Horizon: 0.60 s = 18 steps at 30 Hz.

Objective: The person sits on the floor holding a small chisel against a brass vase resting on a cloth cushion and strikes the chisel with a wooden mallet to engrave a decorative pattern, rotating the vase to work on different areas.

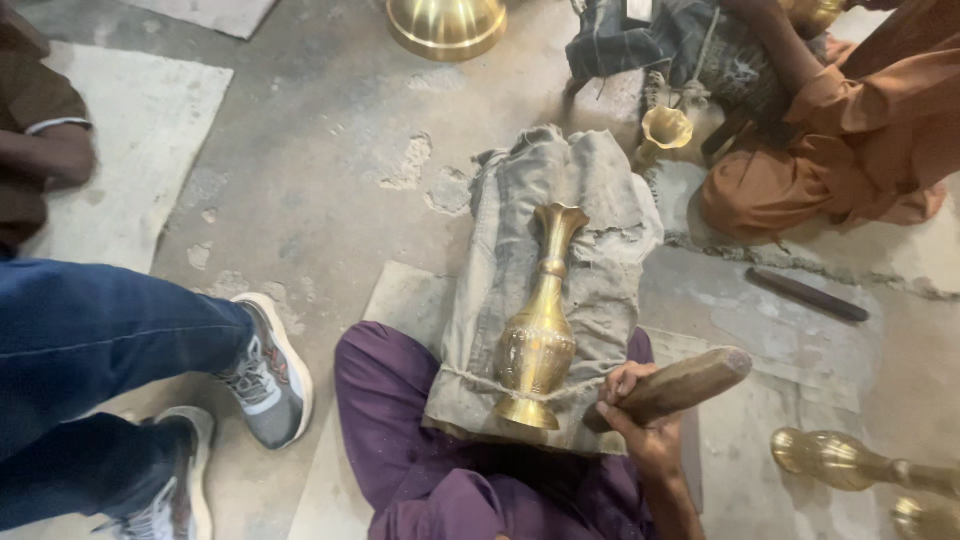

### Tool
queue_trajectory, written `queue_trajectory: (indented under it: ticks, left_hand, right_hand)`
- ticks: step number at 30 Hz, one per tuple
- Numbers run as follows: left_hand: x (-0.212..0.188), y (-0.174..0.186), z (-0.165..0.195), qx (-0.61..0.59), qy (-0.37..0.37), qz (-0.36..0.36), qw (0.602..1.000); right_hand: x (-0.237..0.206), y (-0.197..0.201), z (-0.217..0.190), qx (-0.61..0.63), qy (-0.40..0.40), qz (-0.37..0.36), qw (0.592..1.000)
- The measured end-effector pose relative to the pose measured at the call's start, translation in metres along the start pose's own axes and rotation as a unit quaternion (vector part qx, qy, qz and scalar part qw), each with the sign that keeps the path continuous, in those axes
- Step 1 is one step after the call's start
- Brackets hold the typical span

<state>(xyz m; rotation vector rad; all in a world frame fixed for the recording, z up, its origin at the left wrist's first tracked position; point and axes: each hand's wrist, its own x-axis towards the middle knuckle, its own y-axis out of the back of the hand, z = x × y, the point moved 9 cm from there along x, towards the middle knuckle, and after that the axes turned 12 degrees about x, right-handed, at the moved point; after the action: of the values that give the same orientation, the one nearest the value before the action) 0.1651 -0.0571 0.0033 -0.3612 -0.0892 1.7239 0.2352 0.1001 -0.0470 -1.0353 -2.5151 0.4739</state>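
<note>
Across the person's lap, over purple trousers (400, 420), lies a grey padded cloth bundle (590, 230) that stretches away onto the concrete floor (320, 130). On top of it rests a brass vase (540, 330), lying on its side with its flared mouth pointing away and its round foot nearest the body; a thin cord (470, 380) runs across the bundle and around the vase just above the foot. Of the person's hands, the right hand (640, 420) is wrapped tightly around one end of a thick wooden mallet (685, 385), which sits just beside the vase's foot, angled up to the right. The left hand is out of sight. Near the far end of the bundle stands a small brass cup (665, 130), and a larger brass bowl (447, 25) sits at the top edge. A dark rod (806, 295) lies on the floor to the right, and more brass pieces (850, 462) lie at the lower right. Another person in orange clothing (860, 130) sits at the upper right, while someone in blue jeans (90, 340) and grey trainers (270, 370) stands on the left
</note>
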Motion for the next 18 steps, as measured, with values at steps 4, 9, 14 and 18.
queue_trajectory:
  ticks: [4,9,14,18]
  left_hand:
    - [-0.006,0.001,0.002,0.007,-0.001,0.006,1.0]
    - [-0.003,-0.004,0.005,0.01,-0.003,0.003,1.0]
    - [-0.006,0.0,0.008,0.016,-0.003,0.007,1.0]
    - [0.002,0.002,0.012,0.023,-0.007,0.003,1.0]
  right_hand:
    - [0.001,0.0,0.002,0.02,-0.004,0.0,1.0]
    - [0.0,0.002,0.004,0.01,-0.009,0.006,1.0]
    - [0.0,0.005,0.005,0.023,-0.009,0.011,1.0]
    - [0.001,0.005,0.004,0.012,0.0,-0.001,1.0]
